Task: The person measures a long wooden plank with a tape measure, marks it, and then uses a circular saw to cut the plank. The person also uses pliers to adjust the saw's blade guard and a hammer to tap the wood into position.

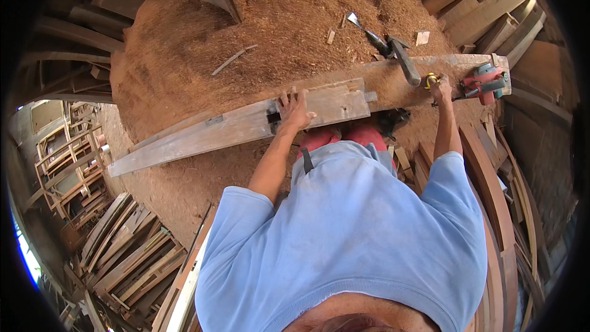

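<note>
Resting on board (243,125), L hand (294,110) spread; R hand (440,90) holding yellow obj (431,79), partly hidden

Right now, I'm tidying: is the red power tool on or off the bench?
On: the tool rests on the bench, right end.

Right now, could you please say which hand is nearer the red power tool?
Right: the right hand is just left of the power tool; the left hand is farther left, on the pale wooden board.
</note>
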Motion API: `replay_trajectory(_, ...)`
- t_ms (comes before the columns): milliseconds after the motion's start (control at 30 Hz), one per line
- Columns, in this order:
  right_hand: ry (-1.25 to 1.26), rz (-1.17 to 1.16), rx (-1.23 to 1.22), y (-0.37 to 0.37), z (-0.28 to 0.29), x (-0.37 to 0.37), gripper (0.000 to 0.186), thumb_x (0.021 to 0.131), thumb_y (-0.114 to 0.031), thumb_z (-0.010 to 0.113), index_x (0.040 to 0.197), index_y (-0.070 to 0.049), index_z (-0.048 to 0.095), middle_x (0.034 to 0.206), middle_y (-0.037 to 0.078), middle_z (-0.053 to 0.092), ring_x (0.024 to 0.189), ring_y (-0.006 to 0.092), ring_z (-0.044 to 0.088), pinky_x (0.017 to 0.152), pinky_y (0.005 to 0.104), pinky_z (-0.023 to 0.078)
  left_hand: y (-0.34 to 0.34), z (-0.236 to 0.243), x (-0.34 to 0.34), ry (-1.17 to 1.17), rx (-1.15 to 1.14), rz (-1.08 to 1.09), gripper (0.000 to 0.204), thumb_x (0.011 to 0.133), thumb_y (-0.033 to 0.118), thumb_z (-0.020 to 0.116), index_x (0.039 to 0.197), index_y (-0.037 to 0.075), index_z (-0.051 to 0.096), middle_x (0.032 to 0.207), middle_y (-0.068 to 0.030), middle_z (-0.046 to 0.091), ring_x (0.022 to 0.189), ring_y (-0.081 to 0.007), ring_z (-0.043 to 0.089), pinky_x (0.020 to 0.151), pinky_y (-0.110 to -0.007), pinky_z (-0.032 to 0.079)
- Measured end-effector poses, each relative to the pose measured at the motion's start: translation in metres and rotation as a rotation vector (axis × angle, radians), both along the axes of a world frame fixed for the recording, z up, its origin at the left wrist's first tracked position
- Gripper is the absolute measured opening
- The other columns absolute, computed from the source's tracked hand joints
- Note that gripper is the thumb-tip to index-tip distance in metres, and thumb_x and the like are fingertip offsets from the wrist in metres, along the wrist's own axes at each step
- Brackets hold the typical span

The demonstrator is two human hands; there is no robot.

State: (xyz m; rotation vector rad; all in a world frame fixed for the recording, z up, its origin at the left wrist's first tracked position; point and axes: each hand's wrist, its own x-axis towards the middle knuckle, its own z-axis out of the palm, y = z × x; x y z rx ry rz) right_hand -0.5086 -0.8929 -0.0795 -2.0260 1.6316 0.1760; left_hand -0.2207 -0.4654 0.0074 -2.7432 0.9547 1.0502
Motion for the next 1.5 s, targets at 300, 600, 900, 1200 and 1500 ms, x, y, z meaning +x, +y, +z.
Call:
replay_trajectory(300,-0.058,0.059,-0.014,0.017,-0.011,0.002,0.059,0.089,-0.036,0.069,0.135,-0.003,0.053,0.127,0.027,0.062,0.121,0.0410,0.058,0.100,0.0464,0.047,-0.005,-0.005,0.008,0.019,0.047,-0.003,0.099,0.077,0.043,0.082,0.154,0.018,0.026,0.166,-0.0185,0.017,0.153,-0.0443,0.010,0.120,-0.064,0.009)
replay_trajectory(600,-0.045,0.029,-0.418,0.085,0.068,0.055,0.056,0.089,-0.022,0.062,0.141,-0.010,0.048,0.145,0.028,0.044,0.133,0.0473,0.043,0.108,0.0539,0.038,0.001,-0.004,0.012,0.015,-0.003,-0.068,0.090,0.075,0.047,0.083,0.145,0.022,0.033,0.159,-0.0190,0.028,0.148,-0.0433,0.017,0.118,-0.067,0.002)
replay_trajectory(900,0.036,-0.007,-0.366,0.134,0.088,0.091,0.058,0.081,-0.013,0.060,0.138,-0.007,0.051,0.144,0.029,0.042,0.128,0.0500,0.044,0.107,0.0560,0.037,0.006,-0.011,0.028,0.074,-0.097,-0.223,0.099,0.074,0.050,0.081,0.147,0.006,0.032,0.156,-0.0260,0.032,0.144,-0.0439,0.025,0.117,-0.064,0.013)
replay_trajectory(1200,0.154,0.070,-0.367,0.173,0.088,0.151,0.052,0.081,-0.023,0.068,0.131,-0.014,0.059,0.149,0.023,0.040,0.128,0.0480,0.046,0.106,0.0550,0.041,0.022,-0.028,0.059,0.212,-0.222,-0.303,0.088,0.079,0.044,0.080,0.143,0.005,0.034,0.146,-0.0262,0.043,0.139,-0.0437,0.035,0.112,-0.059,0.027)
replay_trajectory(1500,0.185,0.158,-0.448,0.189,0.102,0.178,0.039,0.080,-0.029,0.061,0.115,-0.011,0.066,0.137,0.025,0.052,0.118,0.0449,0.055,0.097,0.0542,0.045,0.023,-0.021,0.104,0.311,-0.263,-0.300,0.073,0.083,0.040,0.079,0.138,0.006,0.046,0.141,-0.0238,0.053,0.132,-0.0435,0.048,0.104,-0.053,0.043)
